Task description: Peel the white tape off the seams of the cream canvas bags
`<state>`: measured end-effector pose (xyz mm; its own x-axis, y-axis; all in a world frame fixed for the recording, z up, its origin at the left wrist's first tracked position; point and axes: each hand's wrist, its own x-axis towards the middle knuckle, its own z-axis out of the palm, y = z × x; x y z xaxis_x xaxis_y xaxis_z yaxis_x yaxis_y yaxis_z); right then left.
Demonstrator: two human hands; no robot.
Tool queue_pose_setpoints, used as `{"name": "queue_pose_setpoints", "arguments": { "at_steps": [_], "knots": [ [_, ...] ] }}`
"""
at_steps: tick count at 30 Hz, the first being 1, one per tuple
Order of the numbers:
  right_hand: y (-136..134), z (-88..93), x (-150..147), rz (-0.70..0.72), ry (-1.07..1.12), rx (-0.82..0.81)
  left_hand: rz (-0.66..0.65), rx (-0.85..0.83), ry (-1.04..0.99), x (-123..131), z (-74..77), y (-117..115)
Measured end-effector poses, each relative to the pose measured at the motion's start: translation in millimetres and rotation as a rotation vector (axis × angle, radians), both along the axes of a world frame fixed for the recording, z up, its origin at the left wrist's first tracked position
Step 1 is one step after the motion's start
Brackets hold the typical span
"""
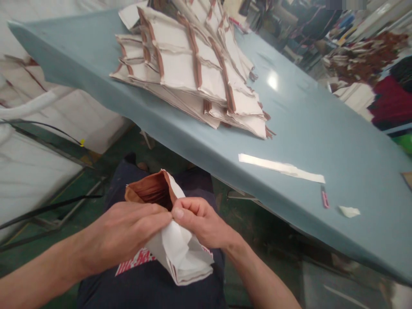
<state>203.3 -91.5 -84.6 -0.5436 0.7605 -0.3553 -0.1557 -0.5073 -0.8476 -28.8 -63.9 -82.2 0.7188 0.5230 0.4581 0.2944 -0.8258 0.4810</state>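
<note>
Over my lap I hold a white pouch-like piece [180, 255] with a brown inside; whether it is cloth or paper I cannot tell. Its upper end gapes toward the far left, and white folded layers hang below my hands. My left hand [131, 225] is closed, fingertips pinching the edge of the piece. Right beside it, my right hand [201, 221] pinches the same edge between thumb and curled fingers. The fingertips of both hands almost touch. Part of a red-and-white print [137, 262] shows beneath my left hand.
A blue-grey table [289, 124] slants across the view, bearing piled cream panels with brown strips [180, 64]. Near its front edge lie a pale strip [281, 165], a small pink-handled cutter [325, 198] and a white scrap [349, 211]. White bundles [32, 184] stand at left.
</note>
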Motion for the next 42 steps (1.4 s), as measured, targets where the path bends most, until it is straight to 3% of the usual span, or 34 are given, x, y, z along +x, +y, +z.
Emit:
{"name": "queue_pose_setpoints", "arguments": {
  "at_steps": [4, 7, 10, 12, 16, 19, 23, 27, 29, 32, 36, 42],
  "knots": [
    [7, 27.8, 21, 0.192, -0.314, 0.517, 0.101, -0.228, -0.038, -1, 3.4, -12],
    [8, 43.1, 30, 0.271, -0.527, 0.916, 0.058, -0.519, -0.055, -2, 9.4, -13],
    [5, 45.2, 30, 0.273, -0.657, 1.114, -0.061, -0.679, -0.026, 0, 15.7, -7],
    [2, 40.9, 29, 0.274, -0.724, 1.166, -0.078, -0.568, 0.027, 2, 16.6, -4],
    [-3, 33.9, 33, 0.298, -0.778, 1.134, -0.07, -0.123, 0.06, 8, 12.6, -2],
    [0, 39.2, 36, 0.328, -0.719, 0.953, -0.05, -0.007, 0.047, 12, 11.7, -3],
    [12, 45.7, 35, 0.359, -0.583, 0.68, -0.012, 0.057, 0.058, 20, 16.0, -3],
    [20, 32.4, 30, 0.333, -0.295, 0.369, 0.074, 0.088, 0.019, 28, 17.1, 0],
    [19, 23.9, 26, 0.299, -0.142, 0.213, 0.102, 0.031, -0.041, 29, 13.9, 2],
    [15, 19.0, 24, 0.244, -0.046, 0.132, 0.066, -0.178, -0.105, 25, 7.9, 8],
    [11, 26.5, 34, 0.187, -0.134, 0.193, 0.002, -0.491, -0.034, 14, 3.4, 22],
    [10, 32.7, 70, 0.097, -0.568, 0.798, -0.041, -0.687, 0.055, 5, 3.4, 35]
  ]
}}
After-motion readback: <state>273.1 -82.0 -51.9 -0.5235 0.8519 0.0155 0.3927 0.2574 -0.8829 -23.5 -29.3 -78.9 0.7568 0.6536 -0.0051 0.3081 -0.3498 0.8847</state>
